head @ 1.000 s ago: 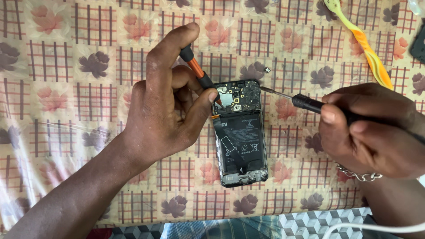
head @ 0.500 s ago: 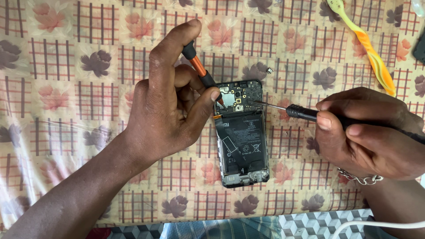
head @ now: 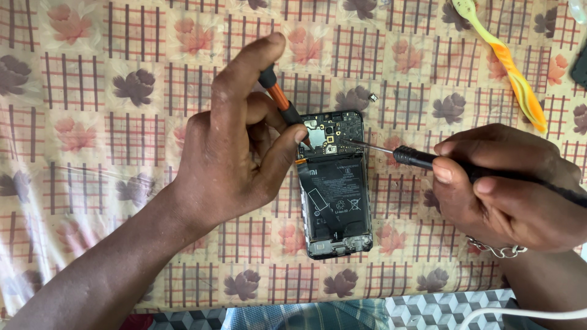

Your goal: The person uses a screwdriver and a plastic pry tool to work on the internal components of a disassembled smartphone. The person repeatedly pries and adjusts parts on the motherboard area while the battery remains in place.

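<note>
Opened phone (head: 336,183), back up, flat on floral cloth (head: 122,91) mid-frame. Left hand (head: 235,153) just beside its top-left corner, gripping orange-black tool (head: 280,98), tip on the board. Right hand (head: 507,183) closed around black screwdriver (head: 416,157), tip touching the upper board. Yellow-orange brush (head: 507,61) well apart, top right.

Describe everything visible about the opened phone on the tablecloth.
The opened phone lies flat, lengthwise up the frame, on the floral checked tablecloth. Its back cover is off: a dark circuit board with small metal shields fills the top, a large black battery the middle, a narrow board strip the bottom, all inside a black frame. The left hand rests against its upper left edge, holding an orange-and-black tool to the board. The right hand brings a thin metal-tipped black tool in from the right.
</note>
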